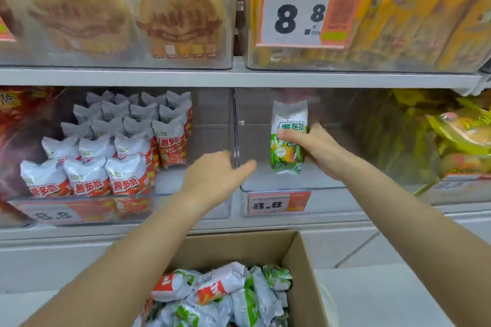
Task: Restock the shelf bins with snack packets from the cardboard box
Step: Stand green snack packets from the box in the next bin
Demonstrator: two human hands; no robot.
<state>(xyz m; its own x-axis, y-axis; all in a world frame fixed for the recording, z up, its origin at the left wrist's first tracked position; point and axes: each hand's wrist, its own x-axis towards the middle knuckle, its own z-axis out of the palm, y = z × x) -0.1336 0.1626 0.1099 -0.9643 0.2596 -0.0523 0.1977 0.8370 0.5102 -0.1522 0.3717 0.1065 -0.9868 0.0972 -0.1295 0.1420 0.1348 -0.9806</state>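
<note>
Store shelf bin (pixel 345 188): green/white snack pkt (pixel 288 138), upright.

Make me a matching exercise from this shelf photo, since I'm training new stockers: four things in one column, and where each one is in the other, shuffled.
Things
1. green packet
2. red packets
3. cardboard box
4. left hand

Places
A. on the floor below the shelf, holding mixed packets
B. standing in rows in the lower left bin
C. at the clear divider between the two lower bins
D. held upright by the right hand inside the middle lower bin

Pairs: 1-D, 2-B, 3-A, 4-C
</note>
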